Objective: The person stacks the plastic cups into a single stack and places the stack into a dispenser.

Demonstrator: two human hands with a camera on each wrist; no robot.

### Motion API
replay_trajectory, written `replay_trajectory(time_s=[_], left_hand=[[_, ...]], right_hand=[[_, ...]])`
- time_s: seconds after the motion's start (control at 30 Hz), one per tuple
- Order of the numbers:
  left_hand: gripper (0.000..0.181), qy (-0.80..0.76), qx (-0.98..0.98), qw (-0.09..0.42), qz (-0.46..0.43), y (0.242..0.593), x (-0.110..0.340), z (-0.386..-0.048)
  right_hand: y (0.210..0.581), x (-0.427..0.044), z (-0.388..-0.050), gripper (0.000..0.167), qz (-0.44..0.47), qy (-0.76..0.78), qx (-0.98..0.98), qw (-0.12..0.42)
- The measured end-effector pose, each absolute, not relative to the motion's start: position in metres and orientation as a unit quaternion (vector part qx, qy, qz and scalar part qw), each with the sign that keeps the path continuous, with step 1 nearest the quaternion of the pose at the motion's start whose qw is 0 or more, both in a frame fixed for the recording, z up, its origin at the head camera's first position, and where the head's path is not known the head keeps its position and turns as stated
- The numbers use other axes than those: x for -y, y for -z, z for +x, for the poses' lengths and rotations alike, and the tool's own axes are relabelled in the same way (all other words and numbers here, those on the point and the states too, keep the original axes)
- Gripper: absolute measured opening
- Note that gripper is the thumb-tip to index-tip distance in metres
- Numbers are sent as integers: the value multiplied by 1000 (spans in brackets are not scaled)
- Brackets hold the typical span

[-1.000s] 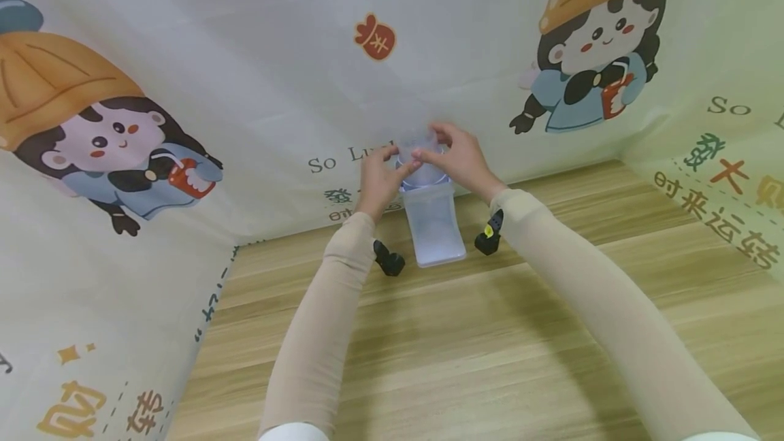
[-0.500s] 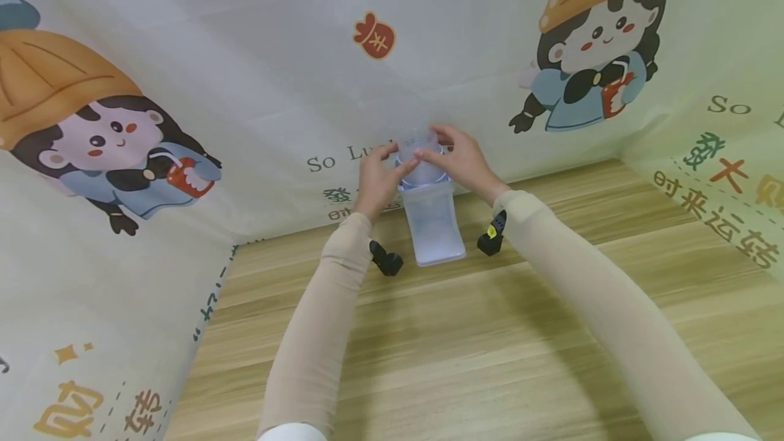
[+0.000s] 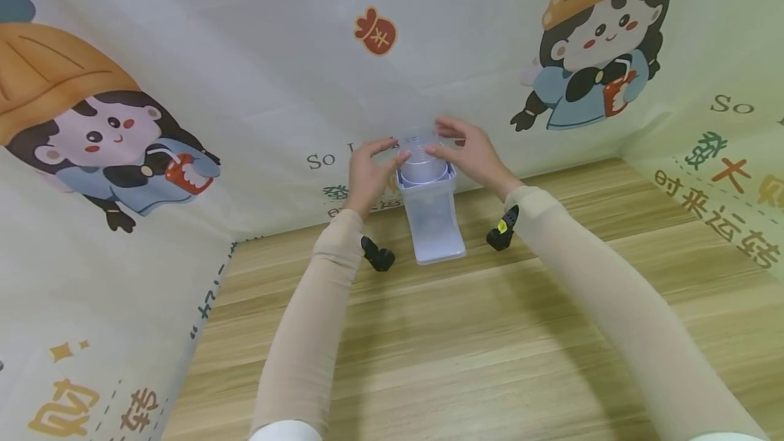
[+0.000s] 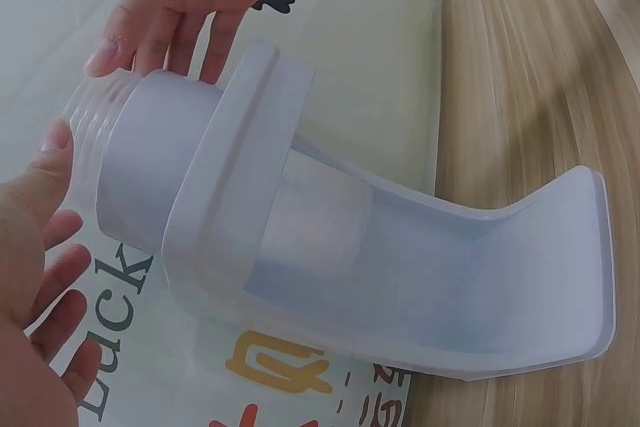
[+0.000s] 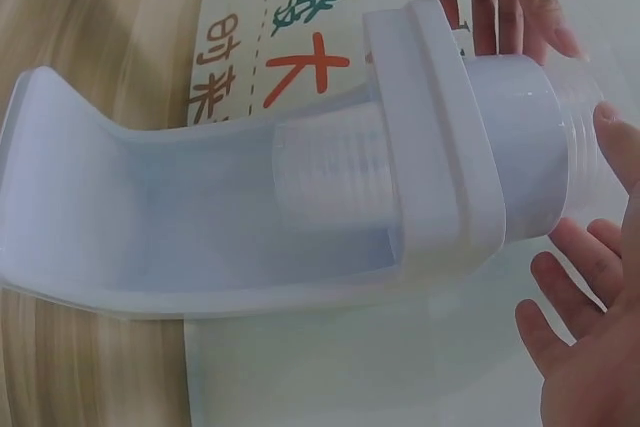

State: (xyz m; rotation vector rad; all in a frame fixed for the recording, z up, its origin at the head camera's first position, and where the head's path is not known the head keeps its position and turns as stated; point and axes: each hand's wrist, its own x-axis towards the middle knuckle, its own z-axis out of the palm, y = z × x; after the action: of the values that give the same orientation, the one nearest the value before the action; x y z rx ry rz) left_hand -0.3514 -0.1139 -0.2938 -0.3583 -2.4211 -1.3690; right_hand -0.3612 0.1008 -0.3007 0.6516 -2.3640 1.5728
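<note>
A white plastic cup dispenser (image 3: 436,226) stands on the table against the back cloth, its curved body ending in a flat foot. Clear plastic cups (image 4: 90,132) are stacked in its round collar; their ribbed rims stick out above. Below the collar a cup's end (image 5: 335,169) shows inside the body. My left hand (image 3: 369,174) is at the left of the stack, thumb tip at the rims and other fingers loosely spread. On the opposite side, my right hand (image 3: 478,157) has its thumb close to the rims, fingers apart. Whether the thumbs still touch the cups, I cannot tell.
The wood-grain table (image 3: 465,346) extends toward me. Printed cloth walls (image 3: 275,39) enclose it at the back and both sides. Black wrist cameras (image 3: 380,256) hang beneath both wrists, either side of the dispenser.
Both hands have loosened from the cup stack and moved slightly apart, left hand leftward, right hand rightward. More of the cups and collar shows. The dispenser stays in place.
</note>
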Motion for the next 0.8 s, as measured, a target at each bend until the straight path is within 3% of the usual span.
replay_trajectory(time_s=[0.5,0.8], left_hand=[[48,483,847,188,-116,300,109,-351],[62,419,874,202,-138,291,113,-335]], right_hand=[[304,-102,-362,64,221,-530,809,126],[296,-110,-345,70,250,-459,836,166]])
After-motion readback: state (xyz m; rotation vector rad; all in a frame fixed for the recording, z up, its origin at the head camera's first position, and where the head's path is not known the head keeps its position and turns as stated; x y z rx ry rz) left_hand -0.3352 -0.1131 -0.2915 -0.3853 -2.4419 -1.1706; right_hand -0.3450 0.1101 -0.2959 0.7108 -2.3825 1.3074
